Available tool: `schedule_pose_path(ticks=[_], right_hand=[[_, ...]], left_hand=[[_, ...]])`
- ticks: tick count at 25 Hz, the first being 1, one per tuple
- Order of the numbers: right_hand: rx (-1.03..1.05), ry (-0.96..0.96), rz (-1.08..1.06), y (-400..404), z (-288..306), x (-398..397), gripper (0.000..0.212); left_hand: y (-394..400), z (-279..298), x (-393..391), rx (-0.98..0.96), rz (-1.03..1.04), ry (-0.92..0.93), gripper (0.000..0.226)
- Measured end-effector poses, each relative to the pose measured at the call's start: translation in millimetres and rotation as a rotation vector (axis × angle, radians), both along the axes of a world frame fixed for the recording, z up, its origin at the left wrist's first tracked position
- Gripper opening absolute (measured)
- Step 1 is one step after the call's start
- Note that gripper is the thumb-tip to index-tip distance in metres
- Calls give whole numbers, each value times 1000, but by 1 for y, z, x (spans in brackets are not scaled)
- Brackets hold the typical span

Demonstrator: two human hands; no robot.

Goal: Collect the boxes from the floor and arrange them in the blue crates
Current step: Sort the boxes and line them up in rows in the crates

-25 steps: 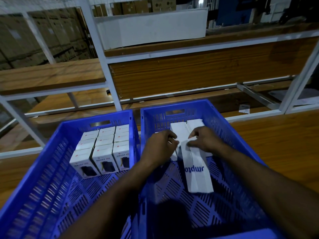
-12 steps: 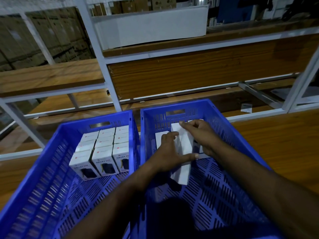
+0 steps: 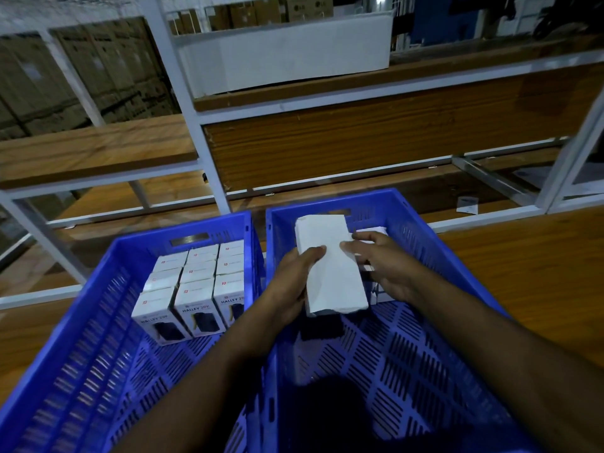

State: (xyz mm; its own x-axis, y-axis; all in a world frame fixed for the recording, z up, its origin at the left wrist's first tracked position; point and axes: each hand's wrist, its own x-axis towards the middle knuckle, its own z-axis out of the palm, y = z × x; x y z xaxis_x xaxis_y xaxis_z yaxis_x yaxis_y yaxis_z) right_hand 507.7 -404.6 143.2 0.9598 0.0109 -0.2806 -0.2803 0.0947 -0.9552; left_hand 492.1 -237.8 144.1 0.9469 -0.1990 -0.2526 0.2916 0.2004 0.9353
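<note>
I am gripping a long white box (image 3: 330, 263) with my left hand (image 3: 294, 282) and right hand (image 3: 382, 266) curled along its edges, lifting it over the right blue crate (image 3: 434, 322) to seat it squarely beside the white boxes (image 3: 372, 231) already at the far end.

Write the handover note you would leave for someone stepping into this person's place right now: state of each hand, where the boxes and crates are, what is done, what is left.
Left hand: grips the left edge of a long white box, held over the right blue crate.
Right hand: fingers on the same box's right edge; its grip is unclear.
Right crate: a few more white boxes lie at its far end, partly hidden by the hands.
Left blue crate: Halley 20K boxes stand upright in a three-wide block at the far end.
Done: that block is packed.
Left: set the held box down beside the others. The floor is not in view, so remaining boxes cannot be counted.
</note>
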Motion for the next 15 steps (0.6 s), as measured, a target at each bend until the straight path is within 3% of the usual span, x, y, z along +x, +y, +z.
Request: schedule_pose_path(ticks=[4,7,12,15], right_hand=[[28,-39,18,3,-2,-1,53],[83,-54,-82,-5,1,2,51],[147,-67,-155,-28,6,5,52],[191,-68,-183,-37,8,7,45]], left_hand=[[0,-2,0,46,-22,-10,38],[-5,-2,-7,230,-131,-74,35],[-3,-5,-9,508,-240,-264,71],[1,1,-4,450,-32,-297,82]])
